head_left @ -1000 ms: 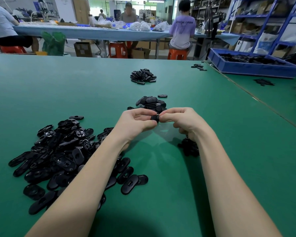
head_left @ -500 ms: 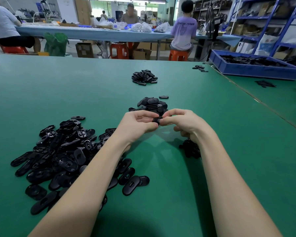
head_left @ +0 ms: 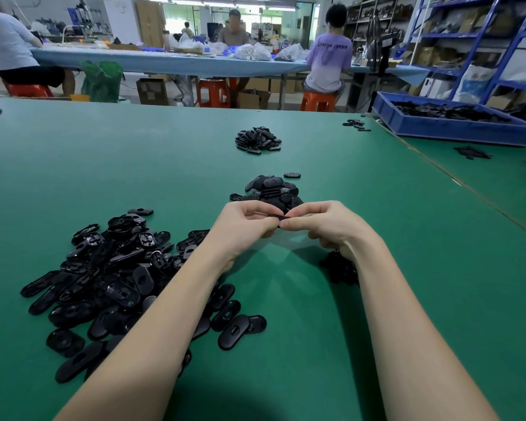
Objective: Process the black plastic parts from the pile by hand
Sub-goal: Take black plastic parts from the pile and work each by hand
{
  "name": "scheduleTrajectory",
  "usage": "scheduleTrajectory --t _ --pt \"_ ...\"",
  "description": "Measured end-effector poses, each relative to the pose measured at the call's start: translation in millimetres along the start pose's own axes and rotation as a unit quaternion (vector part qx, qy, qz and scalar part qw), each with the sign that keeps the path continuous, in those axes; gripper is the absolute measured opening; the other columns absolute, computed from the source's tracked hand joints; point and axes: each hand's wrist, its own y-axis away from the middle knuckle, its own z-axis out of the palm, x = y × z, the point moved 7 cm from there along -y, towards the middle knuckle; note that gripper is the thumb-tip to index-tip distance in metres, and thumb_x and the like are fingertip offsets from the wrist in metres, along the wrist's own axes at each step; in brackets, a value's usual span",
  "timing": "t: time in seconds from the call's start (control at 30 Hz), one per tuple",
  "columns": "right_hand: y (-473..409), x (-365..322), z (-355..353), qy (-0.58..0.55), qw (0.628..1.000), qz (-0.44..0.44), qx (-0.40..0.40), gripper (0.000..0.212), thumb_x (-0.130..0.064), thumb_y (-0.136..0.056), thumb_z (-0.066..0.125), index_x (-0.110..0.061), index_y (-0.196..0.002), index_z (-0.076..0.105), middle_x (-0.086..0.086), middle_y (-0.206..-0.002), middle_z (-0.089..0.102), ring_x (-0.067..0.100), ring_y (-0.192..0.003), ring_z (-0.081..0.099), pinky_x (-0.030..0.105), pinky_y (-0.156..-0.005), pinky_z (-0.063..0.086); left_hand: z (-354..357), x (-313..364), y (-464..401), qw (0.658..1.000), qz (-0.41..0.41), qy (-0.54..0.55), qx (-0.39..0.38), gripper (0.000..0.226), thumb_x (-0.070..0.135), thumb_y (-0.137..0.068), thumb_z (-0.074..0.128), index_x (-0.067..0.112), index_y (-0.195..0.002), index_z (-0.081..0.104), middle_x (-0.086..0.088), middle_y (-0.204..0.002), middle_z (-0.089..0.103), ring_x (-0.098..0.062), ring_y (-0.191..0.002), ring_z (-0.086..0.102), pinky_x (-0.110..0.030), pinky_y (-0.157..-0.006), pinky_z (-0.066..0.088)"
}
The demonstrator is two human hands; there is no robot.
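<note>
Grip: left hand (head_left: 246,223) and right hand (head_left: 328,223) are pinching one black part (head_left: 281,217) together.
Pile (head_left: 110,268): lying left, below the grip.
Surface (head_left: 407,268): green.

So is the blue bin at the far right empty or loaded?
Loaded: black parts cover the inside of the blue bin up to about rim level.

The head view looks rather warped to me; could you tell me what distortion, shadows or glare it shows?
Head view: wide-angle bending bows the green table edge and stretches both forearms near the bottom; the left hand and right hand, pinching a black part, cast soft double shadows beneath them; overhead light puts small glints on the big pile; the background is slightly soft.
</note>
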Motion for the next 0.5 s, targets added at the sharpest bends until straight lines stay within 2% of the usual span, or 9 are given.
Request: scheduleTrajectory --t 0.27,0.43,0.5 --pt "-1.7 -4.4 2.7 0.006 1.000 -0.028 -0.009 0.024 -0.038 -0.061 0.093 -0.029 -0.080 0.081 -0.006 -0.071 0.059 0.009 -0.056 0.036 0.020 -0.044 0.024 -4.4 0.3 -1.4 1.000 -0.007 0.000 -0.002 0.015 0.003 -0.085 0.069 0.012 -0.092 0.077 -0.009 -0.081 0.076 -0.015 -0.072 0.065 -0.029 -0.088 0.057" --pt "-3.2 -4.6 1.8 0.022 0.999 -0.034 -0.003 0.007 -0.031 -0.074 0.086 -0.031 -0.077 0.080 -0.010 -0.069 0.060 0.009 -0.059 0.041 0.017 -0.043 0.027 -5.6 -1.5 -1.7 1.000 -0.015 -0.007 0.009 0.017 0.002 -0.084 0.068 0.015 -0.090 0.077 -0.006 -0.078 0.075 -0.012 -0.067 0.063 -0.026 -0.083 0.056" --pt "-4.2 -5.1 2.6 0.025 0.999 -0.039 0.002 0.005 -0.028 -0.075 0.084 -0.027 -0.076 0.080 -0.009 -0.067 0.059 0.008 -0.054 0.040 0.015 -0.041 0.027 -5.7 -1.8 -1.6 1.000 -0.017 -0.014 0.014 0.018 0.003 -0.084 0.067 0.016 -0.089 0.077 -0.005 -0.077 0.075 -0.011 -0.066 0.063 -0.023 -0.080 0.055"
